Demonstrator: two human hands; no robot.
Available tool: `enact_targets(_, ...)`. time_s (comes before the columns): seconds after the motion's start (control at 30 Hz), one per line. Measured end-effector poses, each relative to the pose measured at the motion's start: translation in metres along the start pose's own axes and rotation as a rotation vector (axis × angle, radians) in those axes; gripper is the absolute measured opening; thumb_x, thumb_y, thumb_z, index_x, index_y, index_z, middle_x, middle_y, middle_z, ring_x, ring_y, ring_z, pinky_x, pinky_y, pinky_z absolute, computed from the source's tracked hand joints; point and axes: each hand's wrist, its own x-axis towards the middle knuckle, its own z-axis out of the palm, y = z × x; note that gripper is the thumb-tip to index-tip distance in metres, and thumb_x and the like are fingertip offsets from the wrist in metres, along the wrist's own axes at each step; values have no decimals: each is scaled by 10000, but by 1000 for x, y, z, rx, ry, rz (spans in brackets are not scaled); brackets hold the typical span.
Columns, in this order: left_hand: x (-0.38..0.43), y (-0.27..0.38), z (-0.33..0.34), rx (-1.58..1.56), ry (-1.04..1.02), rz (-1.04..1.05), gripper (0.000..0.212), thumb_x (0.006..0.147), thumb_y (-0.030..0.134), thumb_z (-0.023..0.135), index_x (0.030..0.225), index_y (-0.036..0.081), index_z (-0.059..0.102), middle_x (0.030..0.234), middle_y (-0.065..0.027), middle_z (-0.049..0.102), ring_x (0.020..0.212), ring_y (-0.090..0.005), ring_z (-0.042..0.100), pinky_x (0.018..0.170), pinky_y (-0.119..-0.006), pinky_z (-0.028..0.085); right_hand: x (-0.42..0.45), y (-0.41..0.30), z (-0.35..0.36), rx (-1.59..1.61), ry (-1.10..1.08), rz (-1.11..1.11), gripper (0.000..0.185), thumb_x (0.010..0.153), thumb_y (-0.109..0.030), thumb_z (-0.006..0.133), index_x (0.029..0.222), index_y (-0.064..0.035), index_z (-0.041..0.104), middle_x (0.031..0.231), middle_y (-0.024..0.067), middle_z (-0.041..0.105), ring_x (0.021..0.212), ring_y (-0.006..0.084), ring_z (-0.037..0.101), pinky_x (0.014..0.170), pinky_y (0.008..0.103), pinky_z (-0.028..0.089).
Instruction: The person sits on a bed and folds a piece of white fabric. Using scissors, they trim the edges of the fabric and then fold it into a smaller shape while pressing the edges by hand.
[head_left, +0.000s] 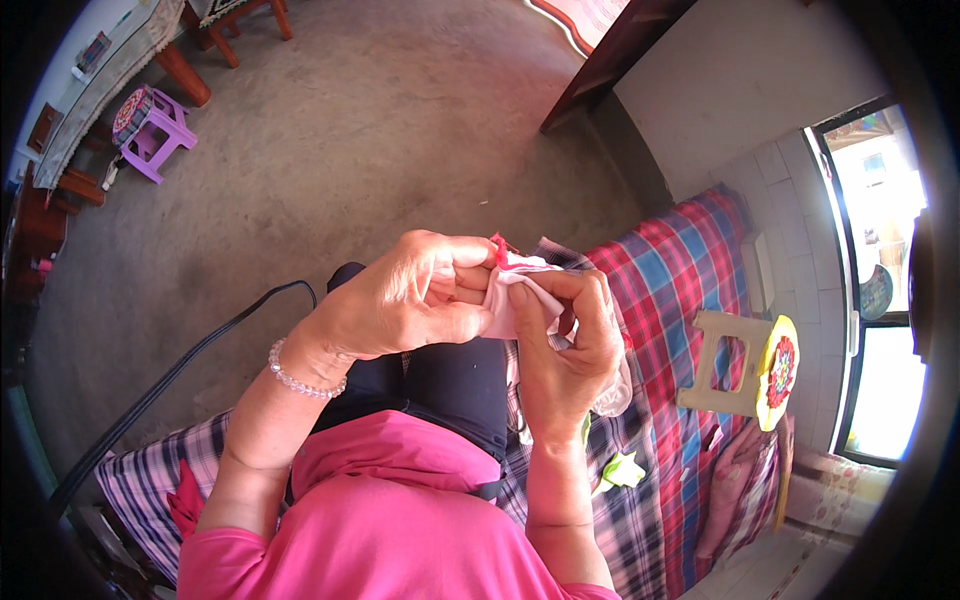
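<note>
A small piece of pale pink-white cloth with a bright red edge is stretched between both hands above my lap. My left hand, with a clear bead bracelet at the wrist, grips the cloth's left side; its fingers meet the red edge at the top. The thumb and bent fingers of my right hand pinch the right part. Beyond and below the right hand hangs more whitish fabric, partly hidden. Whether a needle is between the fingers is too small to tell.
I sit on a surface with plaid covers. A yellow-green cloth piece lies right, a dark pink cloth left. A beige plastic stool lies tipped near the window. A black cable crosses left. A purple stool stands far left.
</note>
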Motion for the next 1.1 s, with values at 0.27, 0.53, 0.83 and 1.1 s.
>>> enact_targets(0.27, 2, 1, 18, 70, 149, -6, 153, 964, 67, 602, 1071, -42, 604, 936, -48, 681, 915, -74, 612, 822, -241, 510, -5, 8, 2, -46, 55, 39, 268, 768, -36, 769, 991, -37, 622, 856, 1, 615, 696, 63, 477, 606, 211, 372)
enact_targets(0.53, 2, -7, 14, 303, 144, 82, 131, 991, 97, 568, 989, -26, 615, 794, 25, 589, 713, -21, 495, 627, -208, 433, 8, 15, -16, 263, -180, 155, 434, 766, -90, 751, 1155, 28, 596, 996, 90, 632, 876, 164, 577, 799, 296, 449)
enact_targets(0.83, 2, -7, 2, 201, 139, -109, 171, 960, 152, 639, 969, -19, 627, 739, 32, 593, 677, -13, 518, 603, -209, 426, 5, 26, -13, 419, -340, 393, 121, 827, -72, 730, 883, -15, 639, 787, -24, 587, 730, 48, 510, 666, 217, 420)
enact_targets(1.1, -6, -36, 23, -92, 360, 34, 278, 829, 65, 775, 1059, -19, 644, 1004, -40, 666, 966, -92, 628, 890, -231, 506, -13, 29, 3, 850, -3, 531, 134, 893, -43, 706, 941, -8, 586, 845, -5, 603, 761, 45, 545, 694, 192, 446)
